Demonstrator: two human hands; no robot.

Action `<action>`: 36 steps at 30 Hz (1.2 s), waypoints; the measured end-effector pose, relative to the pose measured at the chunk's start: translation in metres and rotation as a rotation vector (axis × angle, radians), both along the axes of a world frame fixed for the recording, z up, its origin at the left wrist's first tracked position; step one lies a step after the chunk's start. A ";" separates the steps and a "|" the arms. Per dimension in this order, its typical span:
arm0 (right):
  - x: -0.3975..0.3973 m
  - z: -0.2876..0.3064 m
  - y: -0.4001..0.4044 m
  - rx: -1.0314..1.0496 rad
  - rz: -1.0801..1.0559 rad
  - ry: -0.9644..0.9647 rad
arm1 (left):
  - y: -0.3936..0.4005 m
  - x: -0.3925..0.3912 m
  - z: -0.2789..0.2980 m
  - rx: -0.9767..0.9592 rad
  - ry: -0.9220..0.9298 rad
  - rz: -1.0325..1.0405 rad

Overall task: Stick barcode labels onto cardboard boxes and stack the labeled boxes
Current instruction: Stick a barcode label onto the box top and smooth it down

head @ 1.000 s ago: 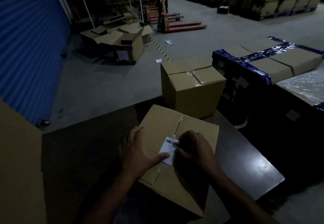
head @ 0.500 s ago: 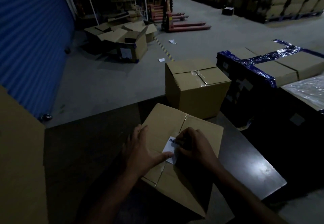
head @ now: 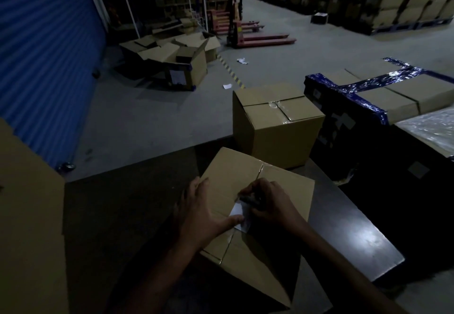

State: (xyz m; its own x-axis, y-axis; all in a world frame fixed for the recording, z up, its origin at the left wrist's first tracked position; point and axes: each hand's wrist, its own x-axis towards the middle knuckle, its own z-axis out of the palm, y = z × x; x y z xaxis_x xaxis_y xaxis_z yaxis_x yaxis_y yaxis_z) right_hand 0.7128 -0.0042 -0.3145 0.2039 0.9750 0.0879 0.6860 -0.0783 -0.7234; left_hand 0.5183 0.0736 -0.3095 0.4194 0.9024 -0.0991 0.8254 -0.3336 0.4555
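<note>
A closed cardboard box (head: 235, 173) lies tilted on the dark table (head: 353, 237) in front of me. A white barcode label (head: 239, 215) sits on its top beside the taped seam. My left hand (head: 204, 215) rests flat on the box with its fingers spread, and its thumb presses the label's lower left edge. My right hand (head: 270, 203) has curled fingers that pinch the label's upper edge and cover its barcode. A second sealed box (head: 277, 129) stands upright at the table's far edge.
A tall cardboard panel (head: 29, 215) rises at my left. Dark wrapped pallets with blue tape (head: 373, 107) crowd the right side. On the floor beyond are open boxes (head: 172, 60), a red pallet jack (head: 255, 35) and a blue roller door (head: 44, 55).
My right hand has slid down and left over the label, hiding the barcode. The left thumb stays on the label's edge. The view has shifted slightly.
</note>
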 end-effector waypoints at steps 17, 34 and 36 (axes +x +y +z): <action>-0.022 -0.023 -0.066 0.106 -0.441 -0.136 | -0.004 -0.007 0.004 -0.069 -0.212 0.182; -0.003 -0.015 -0.012 0.088 0.050 -0.222 | -0.010 -0.003 0.007 0.125 -0.070 0.087; -0.002 -0.016 -0.014 0.073 0.062 -0.218 | -0.009 0.004 0.002 0.135 0.026 0.028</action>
State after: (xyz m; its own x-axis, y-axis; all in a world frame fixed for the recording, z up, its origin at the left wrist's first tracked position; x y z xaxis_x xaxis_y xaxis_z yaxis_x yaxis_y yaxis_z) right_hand 0.7105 -0.0183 -0.3304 0.1122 0.9746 0.1938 0.8285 0.0160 -0.5598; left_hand 0.5227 0.0650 -0.3074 0.3924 0.9197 0.0138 0.8464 -0.3669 0.3860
